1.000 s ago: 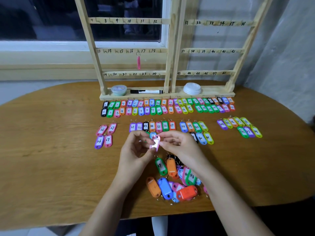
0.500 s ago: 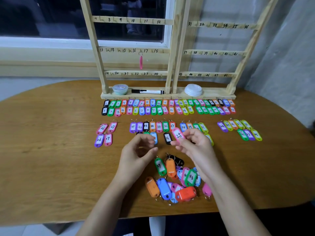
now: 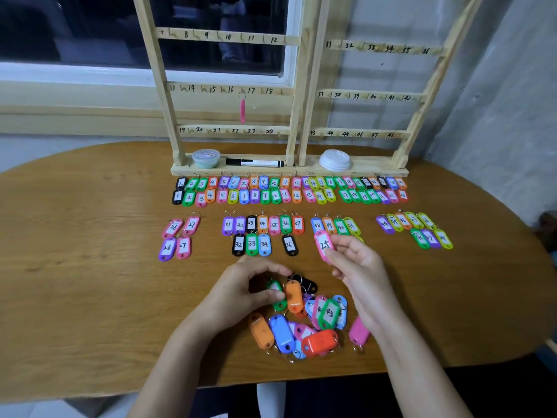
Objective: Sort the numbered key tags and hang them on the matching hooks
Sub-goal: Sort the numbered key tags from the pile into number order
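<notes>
The left hand (image 3: 238, 294) dropped to the pile (image 3: 281, 333), thumb on a green tag (image 3: 279, 304), grip unclear; the right hand (image 3: 358, 267) pinched a pink tag (image 3: 324, 245) beyond the pile.

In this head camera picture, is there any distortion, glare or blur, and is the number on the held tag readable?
Head view: the posts of the wooden hook rack splay outward toward the top, likely wide-angle perspective; light is soft and even, without strong glare on the brown wooden table; the pink plastic key tag pinched in the right hand is sharp and reads 25.
</notes>
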Available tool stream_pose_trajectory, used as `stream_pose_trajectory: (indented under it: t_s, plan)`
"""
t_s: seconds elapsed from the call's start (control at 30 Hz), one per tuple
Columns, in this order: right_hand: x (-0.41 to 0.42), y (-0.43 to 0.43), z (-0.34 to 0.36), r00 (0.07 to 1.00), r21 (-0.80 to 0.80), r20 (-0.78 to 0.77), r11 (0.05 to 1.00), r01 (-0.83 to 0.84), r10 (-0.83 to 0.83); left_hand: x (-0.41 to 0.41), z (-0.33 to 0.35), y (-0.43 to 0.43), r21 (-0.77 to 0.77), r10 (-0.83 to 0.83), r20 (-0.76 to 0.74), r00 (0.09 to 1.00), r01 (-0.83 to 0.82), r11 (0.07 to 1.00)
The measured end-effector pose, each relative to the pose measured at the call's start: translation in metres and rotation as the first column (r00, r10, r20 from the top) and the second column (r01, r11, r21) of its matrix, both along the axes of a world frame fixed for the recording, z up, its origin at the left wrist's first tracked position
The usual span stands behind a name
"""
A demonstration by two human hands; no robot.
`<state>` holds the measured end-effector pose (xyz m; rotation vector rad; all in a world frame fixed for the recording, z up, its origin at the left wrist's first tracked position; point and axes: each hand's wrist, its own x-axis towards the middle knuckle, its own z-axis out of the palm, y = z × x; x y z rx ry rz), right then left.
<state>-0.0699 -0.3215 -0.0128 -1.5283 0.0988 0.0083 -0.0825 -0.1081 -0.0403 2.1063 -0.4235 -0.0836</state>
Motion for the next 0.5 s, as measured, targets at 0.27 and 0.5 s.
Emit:
stream_pose_trajectory:
  t_s: [0.27, 0.5]
  plan:
    - [-0.0013, -0.0038, -0.0011, 1.000, 0.023, 0.003, 1.000, 0.013, -0.013, 0.0009, -0.0042, -0.0056, 0.067, 0.107, 0.132, 0.986, -0.116, 0.991]
    - [-0.0023, 0.0004, 0.0002, 1.000, 0.013, 0.012, 1.000, 0.018, -0.018, -0.0003, -0.0061, -0.0052, 0.016, 0.097, 0.159, 0.983, -0.101, 0.995]
